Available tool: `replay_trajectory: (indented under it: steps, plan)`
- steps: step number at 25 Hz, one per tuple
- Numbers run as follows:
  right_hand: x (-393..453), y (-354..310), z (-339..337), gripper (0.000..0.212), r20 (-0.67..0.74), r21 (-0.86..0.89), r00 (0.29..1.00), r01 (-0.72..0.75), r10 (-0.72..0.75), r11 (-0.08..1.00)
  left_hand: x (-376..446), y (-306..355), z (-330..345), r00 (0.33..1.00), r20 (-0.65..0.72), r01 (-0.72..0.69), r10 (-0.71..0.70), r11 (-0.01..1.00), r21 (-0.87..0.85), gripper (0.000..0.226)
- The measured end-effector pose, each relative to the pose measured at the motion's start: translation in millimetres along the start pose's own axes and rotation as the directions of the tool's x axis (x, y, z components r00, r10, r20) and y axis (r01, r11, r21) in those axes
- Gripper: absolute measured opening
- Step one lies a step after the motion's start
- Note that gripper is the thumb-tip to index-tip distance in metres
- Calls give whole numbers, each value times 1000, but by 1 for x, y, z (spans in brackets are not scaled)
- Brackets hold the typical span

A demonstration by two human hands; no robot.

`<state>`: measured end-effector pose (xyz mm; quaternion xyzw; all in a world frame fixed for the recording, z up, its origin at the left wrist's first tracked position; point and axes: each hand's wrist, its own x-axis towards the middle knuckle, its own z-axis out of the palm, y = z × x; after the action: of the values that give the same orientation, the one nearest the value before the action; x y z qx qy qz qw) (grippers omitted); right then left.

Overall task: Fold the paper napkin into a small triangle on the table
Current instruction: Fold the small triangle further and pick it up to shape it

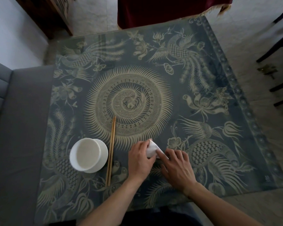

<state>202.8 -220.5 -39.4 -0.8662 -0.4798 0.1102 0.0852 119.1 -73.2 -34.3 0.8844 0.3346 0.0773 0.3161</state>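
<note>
A white paper napkin (152,148) lies folded into a small pointed shape on the patterned table (203,88), near its front edge. My left hand (140,159) covers the napkin's left side, its fingers curled round that edge. From the right, my right hand (176,165) presses an extended index finger onto the napkin's right edge. Both hands hide the lower part of the napkin.
A white bowl (88,154) stands at the front left, with a pair of wooden chopsticks (111,150) lying just right of it. A grey sofa (15,119) borders the table on the left, and dark chair legs (278,46) stand at the right.
</note>
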Motion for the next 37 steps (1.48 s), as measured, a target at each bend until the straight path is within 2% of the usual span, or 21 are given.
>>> replay_trajectory:
  steps: [2,4,7,10,13,16,18,19,21,22,26,29,31,35,37]
  plan:
    - [1,1,-1,52,-24,10,1000,3,-3,1000,9,-1,-1,989,17,147,-146,989,-27,51]
    - [7,1,-3,42,-41,65,998,-38,41,997,19,-3,-3,974,81,209,-211,977,37,37]
    - [20,1,-6,46,11,139,985,-172,172,975,28,-4,-4,975,134,162,-177,980,112,19]
    - [34,2,-6,61,100,147,964,-260,248,954,28,-1,-4,979,175,101,-110,993,56,13]
    - [44,-5,-5,63,135,161,953,-293,273,943,22,2,-4,975,169,157,-146,986,-54,38]
    - [45,-13,-4,66,101,201,951,-308,293,930,19,3,-3,976,146,169,-165,985,-17,65]
    - [40,-12,-5,68,53,214,969,-248,242,945,14,-1,-5,991,115,66,-73,996,59,64]
    - [34,-9,-4,66,24,204,982,-189,188,961,11,-6,-6,992,116,-59,47,992,109,57]
    - [18,-1,0,56,-35,140,998,-52,57,989,1,-20,-6,930,192,-351,312,909,223,41]
    - [12,2,1,51,-59,106,998,3,3,994,-3,-27,-6,893,240,-438,381,860,262,36]
    - [4,11,3,40,-148,66,984,112,-101,992,4,-35,-9,837,274,-546,474,761,351,22]
    - [7,18,3,26,-176,35,966,199,-190,979,10,-36,-12,723,340,-691,602,619,373,11]
    - [7,21,3,18,-198,26,953,237,-228,971,11,-36,-14,665,361,-745,654,546,383,11]
    - [5,19,4,15,-231,108,961,183,-155,977,9,-32,-12,644,350,-759,681,510,405,9]
    - [2,19,5,24,-202,171,974,135,-99,976,8,-31,-12,654,347,-752,672,528,393,7]
